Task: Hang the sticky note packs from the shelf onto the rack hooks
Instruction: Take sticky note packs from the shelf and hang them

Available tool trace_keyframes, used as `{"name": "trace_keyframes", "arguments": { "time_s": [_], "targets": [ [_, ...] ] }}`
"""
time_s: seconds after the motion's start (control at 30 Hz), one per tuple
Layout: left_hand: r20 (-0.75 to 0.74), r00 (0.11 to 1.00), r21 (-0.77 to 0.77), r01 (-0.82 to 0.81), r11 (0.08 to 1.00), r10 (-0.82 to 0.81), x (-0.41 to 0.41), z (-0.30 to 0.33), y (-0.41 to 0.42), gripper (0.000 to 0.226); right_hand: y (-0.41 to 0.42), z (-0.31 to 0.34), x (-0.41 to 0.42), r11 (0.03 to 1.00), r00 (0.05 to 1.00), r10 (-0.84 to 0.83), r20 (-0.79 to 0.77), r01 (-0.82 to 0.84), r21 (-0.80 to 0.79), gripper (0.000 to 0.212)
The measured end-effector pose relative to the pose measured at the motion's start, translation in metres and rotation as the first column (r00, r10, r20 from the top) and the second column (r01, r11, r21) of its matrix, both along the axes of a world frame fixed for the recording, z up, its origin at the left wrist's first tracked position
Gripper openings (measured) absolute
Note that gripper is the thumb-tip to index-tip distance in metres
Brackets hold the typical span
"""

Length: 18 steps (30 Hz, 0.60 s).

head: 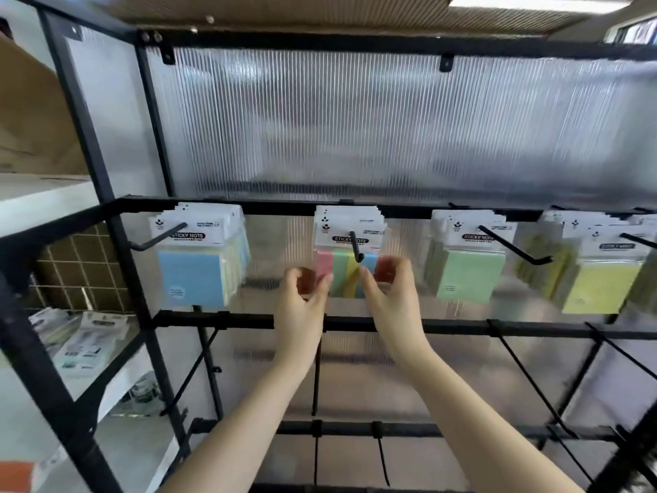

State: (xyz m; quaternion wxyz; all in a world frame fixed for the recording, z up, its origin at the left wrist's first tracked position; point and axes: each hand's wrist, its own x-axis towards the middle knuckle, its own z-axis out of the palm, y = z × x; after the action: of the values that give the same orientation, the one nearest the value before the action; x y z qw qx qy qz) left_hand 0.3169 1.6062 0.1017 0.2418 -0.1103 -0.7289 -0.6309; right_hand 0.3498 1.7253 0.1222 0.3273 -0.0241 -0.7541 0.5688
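Observation:
A multicolour sticky note pack (pixel 346 265) with pink, green, yellow and blue strips hangs on the middle hook (pixel 356 247) of the black rack. My left hand (pixel 302 307) pinches the pack's lower left edge. My right hand (pixel 389 297) pinches its lower right edge. More packs hang behind it on the same hook. A blue pack (pixel 193 275) hangs on the left hook, a green pack (pixel 469 275) to the right, and a yellow pack (pixel 601 286) at the far right.
Lower rack bars (pixel 462 327) carry bare hooks (pixel 526 371). Loose packs (pixel 85 346) lie on the white shelf at the left. A ribbed translucent panel (pixel 355 129) backs the rack. Black frame posts (pixel 121 243) stand at the left.

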Motion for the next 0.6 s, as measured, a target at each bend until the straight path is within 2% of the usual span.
{"name": "trace_keyframes", "arguments": {
  "time_s": [0.23, 0.37, 0.47, 0.6],
  "targets": [
    [0.002, 0.999, -0.141, -0.04, 0.989, 0.04, -0.001, -0.004, -0.003, 0.019, 0.01, -0.013, -0.005, 0.999, 0.994, 0.028, 0.104, -0.029, 0.014, 0.028],
    [0.022, 0.997, -0.136, -0.066, 0.989, 0.07, 0.004, -0.006, -0.005, 0.018, 0.011, -0.022, -0.001, 0.998, 0.985, 0.056, 0.161, -0.054, -0.015, 0.026],
    [0.04, 0.993, -0.141, -0.106, 0.984, 0.112, 0.011, -0.012, -0.009, 0.013, 0.011, -0.03, 0.003, 0.996, 0.961, 0.092, 0.262, -0.09, -0.019, 0.024],
    [0.099, 0.991, -0.337, -0.057, 0.94, 0.095, 0.02, -0.026, -0.019, 0.001, 0.008, -0.045, 0.008, 0.978, 0.894, 0.165, 0.416, -0.202, 0.047, 0.025]
  ]
}}
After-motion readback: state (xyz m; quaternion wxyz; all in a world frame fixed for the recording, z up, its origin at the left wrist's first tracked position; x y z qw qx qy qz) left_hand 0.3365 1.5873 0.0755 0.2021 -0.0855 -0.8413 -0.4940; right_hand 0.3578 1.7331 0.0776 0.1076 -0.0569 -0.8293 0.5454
